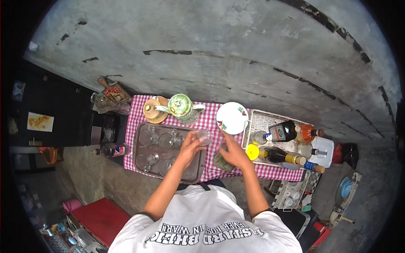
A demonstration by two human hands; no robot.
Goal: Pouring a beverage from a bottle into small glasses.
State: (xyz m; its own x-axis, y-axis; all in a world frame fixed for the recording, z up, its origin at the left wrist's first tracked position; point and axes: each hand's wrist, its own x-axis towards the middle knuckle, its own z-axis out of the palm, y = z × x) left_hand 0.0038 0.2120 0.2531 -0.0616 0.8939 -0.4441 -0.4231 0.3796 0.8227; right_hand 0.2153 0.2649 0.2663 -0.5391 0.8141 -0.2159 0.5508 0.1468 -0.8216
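Observation:
My left hand [190, 147] holds a small clear cup [205, 136] above the right edge of a brown tray [137, 151]. Several clear glass mugs [167, 140] stand on that tray. My right hand [232, 150] is to the right of the cup, fingers apart, over the pink checked tablecloth [210, 164]; whether it touches anything is hard to tell. Beneath it lies a folded green cloth [223, 162]. Beyond the hands are a white plate with a floral print [232, 117] and a green-lidded teapot [180, 106].
Right of the plate, a white woven basket [261, 117] holds several bottles [281, 130] and a yellow-lidded container [252, 152]. A wooden lidded pot [152, 109] stands behind the tray. A bottle [115, 150] is at the left edge. The grey wall [202, 72] rises behind the table.

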